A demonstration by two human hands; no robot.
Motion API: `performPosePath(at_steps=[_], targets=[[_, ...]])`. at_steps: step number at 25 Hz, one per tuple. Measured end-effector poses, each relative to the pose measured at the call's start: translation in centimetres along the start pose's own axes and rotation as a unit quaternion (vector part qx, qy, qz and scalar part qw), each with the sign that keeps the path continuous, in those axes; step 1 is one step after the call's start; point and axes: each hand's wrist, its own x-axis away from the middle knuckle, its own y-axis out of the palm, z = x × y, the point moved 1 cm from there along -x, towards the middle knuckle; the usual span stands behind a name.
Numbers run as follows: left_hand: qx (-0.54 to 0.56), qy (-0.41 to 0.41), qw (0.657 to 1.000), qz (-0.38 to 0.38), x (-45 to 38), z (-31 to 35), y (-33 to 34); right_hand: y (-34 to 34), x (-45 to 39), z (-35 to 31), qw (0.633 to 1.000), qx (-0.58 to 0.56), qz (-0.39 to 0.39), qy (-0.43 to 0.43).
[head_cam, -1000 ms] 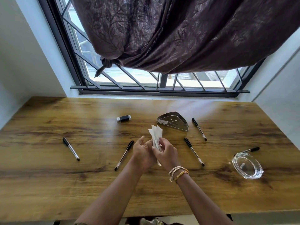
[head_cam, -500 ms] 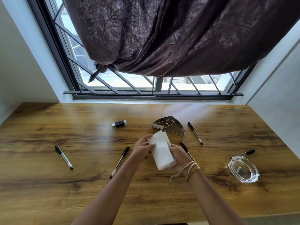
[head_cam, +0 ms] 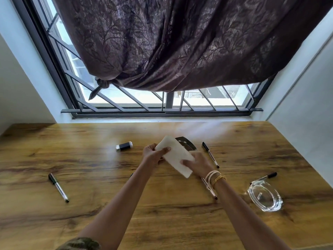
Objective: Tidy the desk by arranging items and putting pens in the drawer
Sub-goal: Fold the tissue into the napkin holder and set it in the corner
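Both hands hold a white stack of paper napkins (head_cam: 175, 155) above the middle of the wooden desk (head_cam: 90, 222). My left hand (head_cam: 153, 153) grips its far left end and my right hand (head_cam: 197, 164) its near right side. Just behind it, the metal napkin holder (head_cam: 187, 143) is mostly hidden. Black-capped pens lie scattered: one at the left (head_cam: 58, 187), one right of the holder (head_cam: 210, 154), one under my right wrist (head_cam: 210, 189), one by the glass dish (head_cam: 266, 176). Another pen is almost hidden under my left forearm. No drawer is in view.
A black USB stick (head_cam: 124, 146) lies left of my hands. A clear glass ashtray (head_cam: 264, 195) sits near the right front. Behind the desk is a barred window (head_cam: 162, 105) with a knotted dark curtain (head_cam: 171, 42). White walls close both sides.
The napkins went from a fanned, upright bunch to a flat squared stack, and both hands carried it away from me toward the napkin holder, which it now partly covers.
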Motion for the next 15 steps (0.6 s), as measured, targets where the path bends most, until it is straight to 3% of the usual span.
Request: performPosePath(at_steps=[6,10,15], targets=[[-0.156,0.139,0.978,-0.020,-3.9,3.5,0.9,-5.6,-2.6,-2.3,0.982,0.043,0.183,-0.036],[-0.196,0.190,0.962,-0.006,-5.9,4.2,1.8,-6.1,-4.4,-2.5,0.976,0.040,0.209,-0.033],[-0.249,0.188,0.950,-0.009,-7.7,2.2,1.3,-4.6,-5.0,-0.6,0.975,0.067,0.211,-0.015]])
